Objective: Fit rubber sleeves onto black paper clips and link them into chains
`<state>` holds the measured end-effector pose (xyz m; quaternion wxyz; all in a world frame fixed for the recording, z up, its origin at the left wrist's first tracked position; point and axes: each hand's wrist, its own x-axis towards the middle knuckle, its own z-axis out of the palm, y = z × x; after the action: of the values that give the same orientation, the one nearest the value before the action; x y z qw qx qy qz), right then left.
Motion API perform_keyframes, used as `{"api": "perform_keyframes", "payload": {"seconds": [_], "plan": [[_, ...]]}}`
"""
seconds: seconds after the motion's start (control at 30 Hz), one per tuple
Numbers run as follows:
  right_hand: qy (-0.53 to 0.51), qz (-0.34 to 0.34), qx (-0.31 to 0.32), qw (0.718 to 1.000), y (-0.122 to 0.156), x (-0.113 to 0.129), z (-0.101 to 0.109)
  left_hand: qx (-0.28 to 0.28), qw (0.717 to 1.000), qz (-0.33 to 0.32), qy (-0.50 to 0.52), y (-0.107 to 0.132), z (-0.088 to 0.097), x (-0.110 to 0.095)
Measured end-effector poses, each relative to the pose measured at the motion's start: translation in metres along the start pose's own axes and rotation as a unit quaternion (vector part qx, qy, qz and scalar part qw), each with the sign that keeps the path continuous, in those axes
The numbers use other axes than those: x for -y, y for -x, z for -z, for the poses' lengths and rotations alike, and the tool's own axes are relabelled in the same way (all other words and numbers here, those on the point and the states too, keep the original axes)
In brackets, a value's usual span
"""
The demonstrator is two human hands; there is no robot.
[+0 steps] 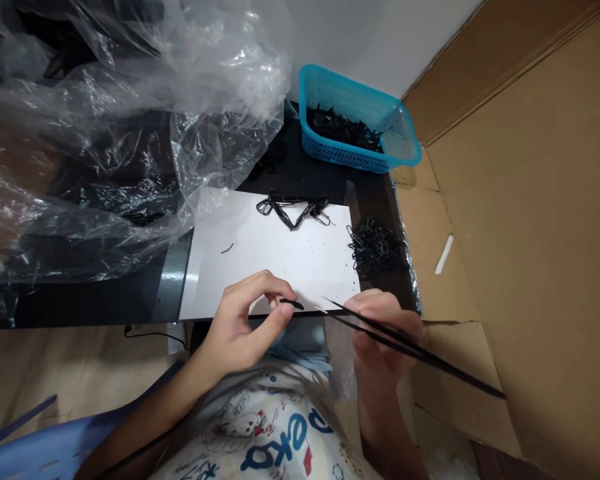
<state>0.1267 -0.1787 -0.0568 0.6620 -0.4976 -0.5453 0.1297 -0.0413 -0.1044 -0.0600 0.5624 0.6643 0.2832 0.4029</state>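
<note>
Printed shirt (265, 433), left hand (240, 327) pinching small black piece (291, 304), right hand (380, 340) clamped on long black tweezers (460, 375)

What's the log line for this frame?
Left hand: pinches small black piece | right hand: holds long black tweezers | below: white rectangular card

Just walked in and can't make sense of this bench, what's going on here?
A person pinches a small black piece in their left hand over a white board. Their right hand holds long black tweezers, tips close to that piece. A tangle of black loops lies past the board's right edge, and more black pieces sit in a blue plastic basket.
</note>
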Motion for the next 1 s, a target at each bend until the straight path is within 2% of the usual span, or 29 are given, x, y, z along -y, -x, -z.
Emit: {"api": "perform_keyframes", "payload": {"seconds": [0.1, 0.27, 0.77, 1.0], "plan": [[-0.034, 0.012, 0.001, 0.999, -0.004, 0.011, -0.014, -0.002, 0.999, -0.017, -0.036, 0.001, 0.0, -0.004], [-0.049, 0.001, 0.014, 0.999, -0.006, 0.01, -0.023, -0.002, 0.997, -0.039, -0.062, 0.004, 0.001, -0.006], [-0.019, -0.012, 0.045, 0.999, -0.006, 0.013, -0.02, 0.002, 0.997, -0.053, -0.063, 0.006, 0.002, -0.005], [-0.025, -0.026, 0.028, 0.999, -0.006, 0.012, -0.021, 0.008, 0.997, -0.053, -0.064, 0.006, 0.002, -0.008]]}}
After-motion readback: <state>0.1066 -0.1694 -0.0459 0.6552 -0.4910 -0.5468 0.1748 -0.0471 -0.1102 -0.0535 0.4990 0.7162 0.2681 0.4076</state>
